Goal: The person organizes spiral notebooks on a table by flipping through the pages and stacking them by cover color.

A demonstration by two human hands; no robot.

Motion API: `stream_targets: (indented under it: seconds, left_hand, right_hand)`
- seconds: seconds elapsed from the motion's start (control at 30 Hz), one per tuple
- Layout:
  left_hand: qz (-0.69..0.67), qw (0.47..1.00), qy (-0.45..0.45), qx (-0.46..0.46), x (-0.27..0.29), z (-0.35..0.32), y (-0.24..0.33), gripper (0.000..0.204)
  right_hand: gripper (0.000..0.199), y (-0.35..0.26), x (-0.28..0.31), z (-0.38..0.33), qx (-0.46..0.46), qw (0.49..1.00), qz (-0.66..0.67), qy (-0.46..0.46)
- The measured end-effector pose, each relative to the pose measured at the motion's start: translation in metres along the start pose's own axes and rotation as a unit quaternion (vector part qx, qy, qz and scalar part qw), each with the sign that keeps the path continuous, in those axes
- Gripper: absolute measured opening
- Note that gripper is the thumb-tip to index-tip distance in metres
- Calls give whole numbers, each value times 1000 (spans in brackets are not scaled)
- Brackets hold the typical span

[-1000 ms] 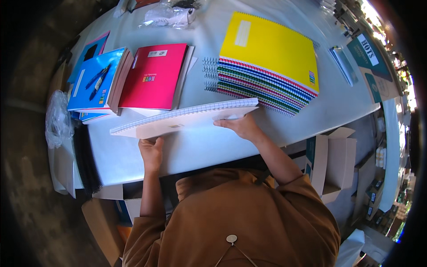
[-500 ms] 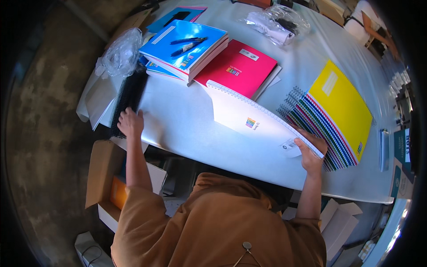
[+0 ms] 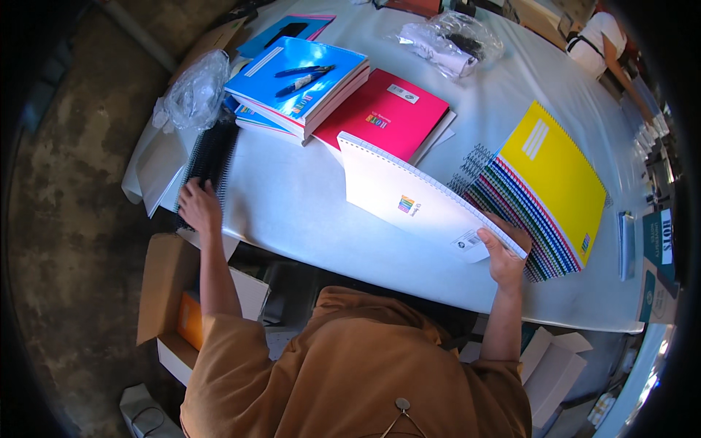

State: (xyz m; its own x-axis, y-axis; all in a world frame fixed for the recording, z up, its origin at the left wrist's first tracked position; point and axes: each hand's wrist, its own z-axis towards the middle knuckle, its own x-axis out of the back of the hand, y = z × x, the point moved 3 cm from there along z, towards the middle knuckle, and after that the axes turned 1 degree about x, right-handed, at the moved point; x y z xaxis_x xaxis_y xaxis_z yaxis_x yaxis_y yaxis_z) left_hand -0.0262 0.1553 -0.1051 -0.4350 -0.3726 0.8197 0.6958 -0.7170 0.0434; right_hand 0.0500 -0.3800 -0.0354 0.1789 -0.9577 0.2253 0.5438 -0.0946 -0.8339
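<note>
My left hand [image 3: 199,207] lies on a bundle of black plastic binding coils [image 3: 213,152] at the table's left edge. Its thumb and fingers are apart, and no coil shows lifted in them. A notebook [image 3: 380,182] with a white back cover and a row of punched holes along its upper edge is in my right hand [image 3: 506,252], gripped at the right end. This notebook is tilted up, its left end near a red-pink notebook [image 3: 387,109]. Part of my right hand is hidden behind the cover.
Coil-bound notebooks with a yellow cover [image 3: 551,171] on top are stacked at right. Further back are blue notebooks [image 3: 270,62] with pens [image 3: 303,80], and clear plastic bags [image 3: 196,87]. Open cardboard boxes [image 3: 162,281] stand below the table edge. Another person [image 3: 602,47] is at far right.
My left hand has shifted slightly left over the black coils. The white-backed notebook stays in my right hand, and the whole view has moved a little.
</note>
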Motion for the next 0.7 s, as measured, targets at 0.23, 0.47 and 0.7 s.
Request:
stream_targets:
  seconds: [0.23, 0.47, 0.7]
  left_hand:
    - [39, 997, -61, 37, -3, 25, -44, 30]
    - [-671, 714, -157, 124, 46, 18, 21, 24]
    - [-645, 721, -226, -109, 151, -10, 134, 14]
  right_hand:
    - [21, -5, -2, 0, -1, 1000, -17, -12]
    - [22, -7, -2, 5, -17, 999, -32, -10]
    - [23, -1, 12, 1, -10, 999, -42, 12]
